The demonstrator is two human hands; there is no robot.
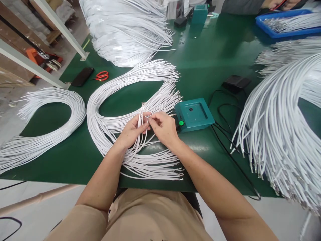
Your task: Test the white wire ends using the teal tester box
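Note:
Several white cables are held upright near their metal-tipped ends by my left hand (133, 130), its thumb and fingers closed round them. My right hand (164, 129) pinches the tip of one white cable beside the left fingertips. Both hands are close together above a looped bundle of white cables (94, 112) whose cut ends point right. Just right of my right hand sits a teal device (195, 114) with a square recess on top and a green button on its left side.
Green table (57, 167) carries another cable coil (75, 113) at left, a large pile (120, 30) behind, and a big heap (278, 124) at right. Also there: a phone (82, 76), red-handled snips (102, 76), black cords, a blue tray (268, 30), and a person's hand (288, 4).

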